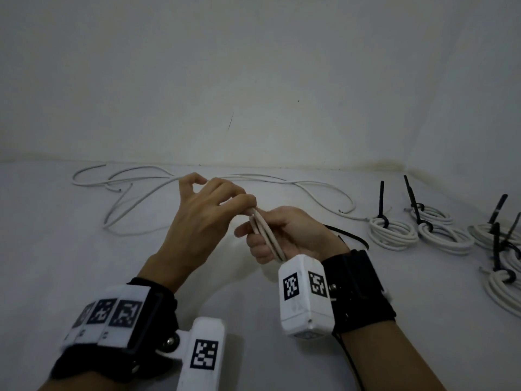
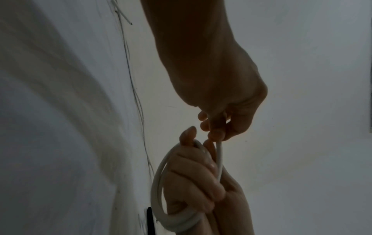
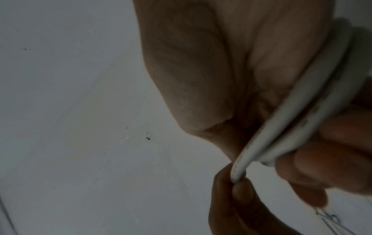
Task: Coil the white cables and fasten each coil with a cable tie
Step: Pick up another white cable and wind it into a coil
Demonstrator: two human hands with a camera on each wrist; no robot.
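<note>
My right hand (image 1: 277, 235) grips a small coil of white cable (image 1: 266, 232) above the table, fingers curled round its loops (image 2: 159, 182). My left hand (image 1: 208, 210) is just left of it and pinches the cable at the top of the coil (image 2: 218, 127). In the right wrist view the left hand's fingertips (image 3: 241, 190) nip the cable strand (image 3: 281, 120) by my right palm. A black cable tie (image 1: 349, 235) lies on the table behind my right wrist. Loose white cables (image 1: 158, 182) sprawl along the back of the table.
Several finished coils fastened with black ties (image 1: 393, 232) (image 1: 445, 235) (image 1: 501, 280) sit at the right side of the white table (image 1: 84, 263). A white wall (image 1: 253, 80) rises right behind the loose cables.
</note>
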